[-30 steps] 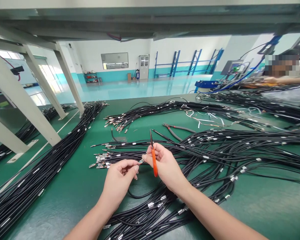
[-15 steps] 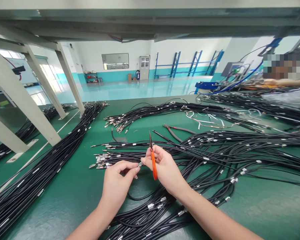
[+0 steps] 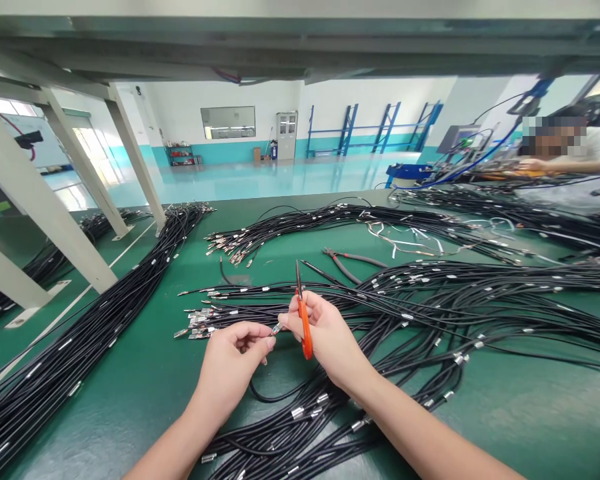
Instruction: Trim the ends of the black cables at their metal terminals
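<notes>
My left hand (image 3: 235, 357) pinches the end of a black cable, its fingers closed. A small metal terminal (image 3: 277, 328) at that end shows between my two hands. My right hand (image 3: 325, 333) is closed around orange-handled scissors (image 3: 304, 327), their dark pointed blades aimed away from me. The thumb and a fingertip of this hand also touch the terminal. Below my hands the cable loops (image 3: 270, 399) toward the pile of black cables (image 3: 300, 437). Just behind my left hand lie several cable ends with metal terminals (image 3: 200, 320).
Grey-handled pliers (image 3: 347, 263) lie on the green table (image 3: 145, 373) beyond my hands. More black cable bundles (image 3: 290, 223) spread across it, one along the left (image 3: 115, 313). White frame legs (image 3: 45, 213) stand at left, with a beam overhead (image 3: 280, 47). Another person (image 3: 575, 157) sits at far right.
The whole view has shifted slightly, so things appear a little further left. My hands keep the same grip, with the terminal a bit more exposed between the fingertips.
</notes>
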{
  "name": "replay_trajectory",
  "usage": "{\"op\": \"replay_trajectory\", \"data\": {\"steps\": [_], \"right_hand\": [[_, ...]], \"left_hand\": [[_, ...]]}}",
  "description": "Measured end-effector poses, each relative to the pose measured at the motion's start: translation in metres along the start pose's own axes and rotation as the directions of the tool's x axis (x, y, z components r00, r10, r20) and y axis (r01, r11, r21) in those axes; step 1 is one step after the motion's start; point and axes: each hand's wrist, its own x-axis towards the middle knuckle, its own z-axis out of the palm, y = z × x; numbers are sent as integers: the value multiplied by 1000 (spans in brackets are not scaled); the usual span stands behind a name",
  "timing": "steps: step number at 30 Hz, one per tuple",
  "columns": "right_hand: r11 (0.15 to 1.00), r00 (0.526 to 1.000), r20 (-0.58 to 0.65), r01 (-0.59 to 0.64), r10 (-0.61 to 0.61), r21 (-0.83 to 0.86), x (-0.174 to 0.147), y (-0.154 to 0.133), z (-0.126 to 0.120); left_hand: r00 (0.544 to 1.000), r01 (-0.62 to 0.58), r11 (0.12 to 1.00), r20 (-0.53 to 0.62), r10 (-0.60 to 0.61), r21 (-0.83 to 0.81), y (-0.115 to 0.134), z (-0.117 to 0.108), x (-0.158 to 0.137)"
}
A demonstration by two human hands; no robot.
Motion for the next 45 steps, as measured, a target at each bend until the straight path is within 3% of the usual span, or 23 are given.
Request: {"op": "replay_trajectory", "data": {"steps": [5, 12, 16, 21, 23, 25, 27, 30, 32, 36, 39, 42, 45], "right_hand": [[1000, 1000, -3, 5, -5, -14, -1, 0, 1], [989, 996, -8, 85, -87, -120, 9, -1, -16], [952, 980, 193, 104, -49, -287, 11, -3, -23], [903, 875, 474, 124, 95, -411, -8, -4, -13], [885, 837, 534, 152, 121, -439, -16, -3, -9], [872, 810, 572, 182, 129, -455, -21, -2, -7], [863, 788, 599, 199, 141, -464, -22, -2, -5], [843, 771, 612, 202, 178, -499, -22, -3, -4], [831, 763, 614, 198, 202, -520, -23, -3, -3], [826, 758, 621, 210, 200, -523, -22, 1, -1], [804, 831, 551, 274, 79, -528, -15, 5, -1], [656, 916, 386, 358, -109, -665, -3, 10, -5], [462, 924, 330, 383, -196, -800, 9, 18, -8]], "left_hand": [[1000, 5, 999, 28, -4, -40, -1, -2, 0], [997, -75, 986, -32, 71, -151, 10, -17, 4], [999, -21, 984, -35, 15, -178, 20, -28, -5], [993, 68, 979, -79, -85, -193, 8, -39, -31], [990, 83, 991, -104, -94, -104, -6, -46, -42], [986, 89, 991, -148, -73, 104, -20, -55, -53], [984, 68, 925, -179, 0, 373, -30, -63, -61], [974, -40, 746, -142, 179, 665, -34, -71, -71], [969, -133, 656, -43, 245, 743, -29, -71, -78], [937, -334, 472, 232, 263, 815, -23, -62, -89], [876, -429, 295, 315, 364, 853, -31, -56, -93], [820, -457, 175, 337, 463, 872, -41, -54, -95], [832, -449, 162, 345, 434, 879, -41, -54, -95]]}}
